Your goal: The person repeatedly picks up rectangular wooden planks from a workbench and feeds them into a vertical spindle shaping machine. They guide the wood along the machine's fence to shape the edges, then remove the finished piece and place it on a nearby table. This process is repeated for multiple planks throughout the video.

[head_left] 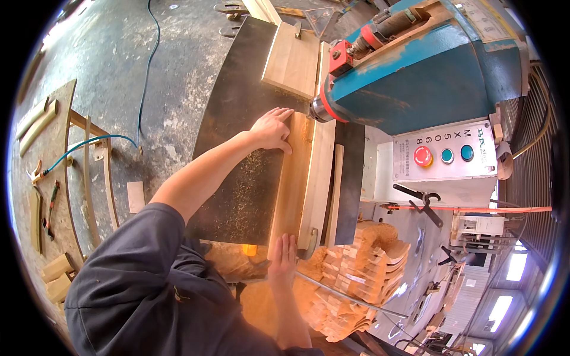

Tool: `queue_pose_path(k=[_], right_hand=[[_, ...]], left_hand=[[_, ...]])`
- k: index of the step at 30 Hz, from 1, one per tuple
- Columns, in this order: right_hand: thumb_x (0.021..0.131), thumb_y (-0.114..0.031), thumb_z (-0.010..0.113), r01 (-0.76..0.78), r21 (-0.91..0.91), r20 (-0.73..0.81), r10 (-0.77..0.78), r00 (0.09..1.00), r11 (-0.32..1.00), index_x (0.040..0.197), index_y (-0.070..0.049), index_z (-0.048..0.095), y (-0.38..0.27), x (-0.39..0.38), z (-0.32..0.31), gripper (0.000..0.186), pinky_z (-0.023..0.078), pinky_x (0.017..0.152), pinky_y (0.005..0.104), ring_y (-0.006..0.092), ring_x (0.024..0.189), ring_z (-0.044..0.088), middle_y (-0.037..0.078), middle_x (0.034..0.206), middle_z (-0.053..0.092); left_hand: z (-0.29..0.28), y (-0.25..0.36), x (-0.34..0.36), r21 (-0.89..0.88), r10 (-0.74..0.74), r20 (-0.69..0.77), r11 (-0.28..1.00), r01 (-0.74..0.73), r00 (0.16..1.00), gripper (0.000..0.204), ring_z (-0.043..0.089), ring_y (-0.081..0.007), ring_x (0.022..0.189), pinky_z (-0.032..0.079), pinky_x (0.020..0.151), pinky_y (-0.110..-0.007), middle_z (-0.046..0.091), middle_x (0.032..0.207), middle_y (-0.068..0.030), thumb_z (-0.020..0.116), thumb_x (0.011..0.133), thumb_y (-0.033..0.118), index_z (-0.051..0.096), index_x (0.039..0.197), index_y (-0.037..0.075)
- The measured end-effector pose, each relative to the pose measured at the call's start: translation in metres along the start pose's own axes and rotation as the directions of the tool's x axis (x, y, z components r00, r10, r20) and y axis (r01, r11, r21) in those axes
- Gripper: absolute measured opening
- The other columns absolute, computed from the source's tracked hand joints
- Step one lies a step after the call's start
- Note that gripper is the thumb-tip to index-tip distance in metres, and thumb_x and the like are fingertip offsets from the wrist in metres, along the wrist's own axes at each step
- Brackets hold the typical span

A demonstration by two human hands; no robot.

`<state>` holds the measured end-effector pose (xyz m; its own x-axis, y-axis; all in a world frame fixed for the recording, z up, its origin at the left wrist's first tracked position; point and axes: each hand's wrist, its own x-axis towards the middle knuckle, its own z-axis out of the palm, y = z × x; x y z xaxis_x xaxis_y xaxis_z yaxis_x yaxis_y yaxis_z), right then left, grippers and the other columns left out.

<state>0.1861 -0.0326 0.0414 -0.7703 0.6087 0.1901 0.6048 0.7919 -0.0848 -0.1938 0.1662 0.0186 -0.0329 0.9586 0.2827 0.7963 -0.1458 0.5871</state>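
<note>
Head view: a long pale board (pixel 289 196) lies on the dark table (pixel 228 172), its long axis running from the table's near edge toward its far side, leaning slightly right.
The board is smooth, straight-sided wood, its near end jutting past the table. My left hand (pixel 272 132), thumb spread from the fingers, rests at the board's far left edge; my right hand (pixel 282 264) lays straight fingers on the near end, thumb hidden, so I cannot tell whether it grips. Crumbly shavings (pixel 252 172) litter the table's left part. A round metal chuck (pixel 321 109) and blue-painted machine head (pixel 409 89) reach in from the table's right; curved wooden pieces (pixel 356 291), sawdust-coated, sit off its near right corner.
</note>
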Motion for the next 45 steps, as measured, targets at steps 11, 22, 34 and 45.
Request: queue_pose_path(k=[11,22,34,45], right_hand=[[0.087,0.006,0.064,-0.035,-0.098,-0.15,0.02,0.989,0.995,0.134,0.005,0.062,-0.015,-0.04,0.0,0.047,0.05,0.111,0.0557,0.0445,0.137,0.054,0.023,0.147,0.058],[0.091,-0.004,0.069,-0.4,0.338,-0.117,0.459,0.881,0.852,0.147,-0.014,0.061,-0.039,-0.166,-0.023,0.058,0.049,0.109,0.0484,0.0401,0.133,0.058,0.018,0.149,0.059],[0.093,-0.008,0.07,0.106,0.737,0.504,0.647,0.572,-0.668,0.143,0.011,0.052,-0.141,-0.505,0.002,0.058,0.066,0.079,0.0459,0.0473,0.103,0.074,0.03,0.122,0.07],[0.089,-0.008,0.07,0.355,0.775,0.412,0.844,0.344,-0.523,0.131,0.004,0.063,-0.143,-0.526,0.061,0.045,0.061,0.077,0.0476,0.0376,0.095,0.073,0.02,0.112,0.073]], left_hand=[[-0.005,0.03,-0.041,0.004,-0.011,-0.027,1.0,0.011,1.0,0.055,0.039,-0.0374,0.149,0.031,0.124,-0.047,0.049,0.154,-0.0195,0.093,0.061,0.054,0.067,0.072,0.007],[-0.02,0.086,-0.175,-0.093,-0.126,-0.22,0.99,0.108,0.967,0.029,0.063,-0.0343,0.125,0.055,0.099,-0.043,0.064,0.141,-0.0161,0.085,0.083,0.017,0.072,0.106,0.006],[0.058,0.221,-0.372,-0.31,-0.017,0.949,0.145,0.94,0.316,0.042,0.069,-0.0282,0.116,0.058,0.099,-0.04,0.068,0.126,-0.0162,0.077,0.094,0.012,0.06,0.131,-0.002],[0.103,0.304,-0.326,-0.362,0.172,0.853,-0.485,0.796,0.493,0.097,0.031,-0.0342,0.154,0.02,0.129,-0.054,0.033,0.167,-0.015,0.046,0.096,0.077,0.038,0.158,0.003]])
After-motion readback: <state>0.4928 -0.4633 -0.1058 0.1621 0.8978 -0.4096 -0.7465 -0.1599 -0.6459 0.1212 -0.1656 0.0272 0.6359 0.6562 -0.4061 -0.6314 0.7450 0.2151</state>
